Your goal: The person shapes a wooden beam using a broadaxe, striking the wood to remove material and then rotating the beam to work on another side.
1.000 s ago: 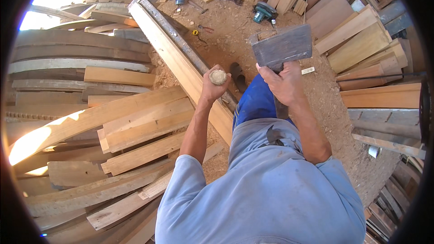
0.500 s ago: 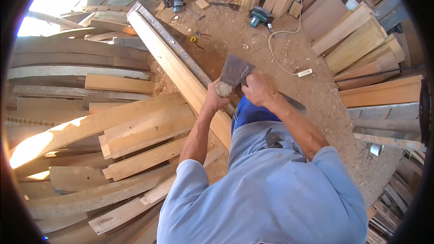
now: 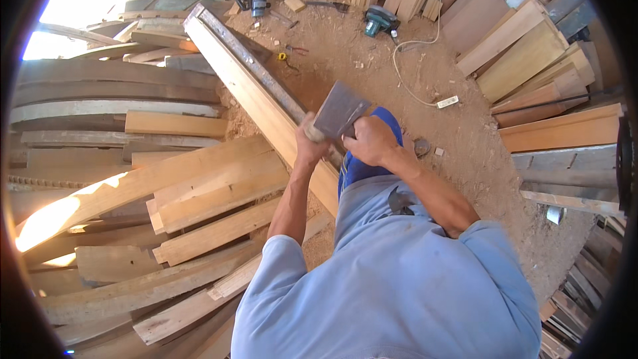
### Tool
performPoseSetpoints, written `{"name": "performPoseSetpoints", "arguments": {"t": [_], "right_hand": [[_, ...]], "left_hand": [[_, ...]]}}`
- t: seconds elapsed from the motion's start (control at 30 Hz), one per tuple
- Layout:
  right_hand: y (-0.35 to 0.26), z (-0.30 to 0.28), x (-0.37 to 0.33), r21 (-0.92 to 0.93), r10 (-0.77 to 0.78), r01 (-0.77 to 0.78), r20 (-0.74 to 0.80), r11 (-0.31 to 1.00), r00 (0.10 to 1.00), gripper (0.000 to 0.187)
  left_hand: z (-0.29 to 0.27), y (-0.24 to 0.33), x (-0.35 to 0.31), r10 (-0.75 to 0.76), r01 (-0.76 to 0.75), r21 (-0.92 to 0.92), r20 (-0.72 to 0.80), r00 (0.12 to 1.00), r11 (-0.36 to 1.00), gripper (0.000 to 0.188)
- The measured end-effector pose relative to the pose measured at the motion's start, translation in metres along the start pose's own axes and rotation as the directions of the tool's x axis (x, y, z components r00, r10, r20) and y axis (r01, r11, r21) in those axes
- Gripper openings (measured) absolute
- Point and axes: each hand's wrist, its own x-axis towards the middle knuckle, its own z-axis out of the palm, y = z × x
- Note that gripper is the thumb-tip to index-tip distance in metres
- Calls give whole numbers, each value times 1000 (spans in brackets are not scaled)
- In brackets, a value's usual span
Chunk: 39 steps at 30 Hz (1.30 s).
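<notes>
My right hand [image 3: 373, 139] is closed around a hatchet [image 3: 340, 110] near its broad grey blade, in front of my blue-clad leg. The blade tilts up and away; its handle is hidden behind my hand and forearm. Fingers of my left hand [image 3: 308, 149], a little blurred, wrap a pale, round, stone-like piece [image 3: 314, 134]. This piece lies at the blade's left side, seemingly against it, though exact contact is blurred. Beneath my left hand, a long pale timber [image 3: 256, 100] runs diagonally, with a worn, dark-grey beam [image 3: 249, 60] along its right side.
Stacked planks [image 3: 226, 183] cover the left side; more boards [image 3: 525, 66] lean at the right. On the dusty floor are a green power tool [image 3: 379, 21], another power tool [image 3: 254, 4], a white cable with a socket block [image 3: 448, 102], pliers [image 3: 297, 50] and a yellow tape measure [image 3: 283, 57].
The hatchet blade has turned and shifted slightly left and down, and its handle has gone out of sight. My left hand, with the round piece, has moved slightly left. My right hand has come left and lower.
</notes>
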Motion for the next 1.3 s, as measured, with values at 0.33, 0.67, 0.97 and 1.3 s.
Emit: {"name": "performPoseSetpoints", "arguments": {"t": [0.33, 0.67, 0.97, 1.3], "right_hand": [[-9, -39, -7, 361, -89, 185, -267, 914, 960, 27], [-22, -73, -6, 433, -76, 242, -365, 869, 928, 21], [6, -14, 19, -132, -27, 13, -109, 991, 994, 31], [-2, -26, 3, 301, -8, 65, -187, 951, 982, 24]], "left_hand": [[-14, 18, 27, -232, 231, 12, 70, 970, 973, 21], [-8, 25, 32, -217, 208, 75, 169, 961, 975, 24], [19, 33, 27, 0, -1, 4, 226, 974, 1000, 19], [17, 12, 13, -115, 125, 65, -132, 984, 990, 20]]}}
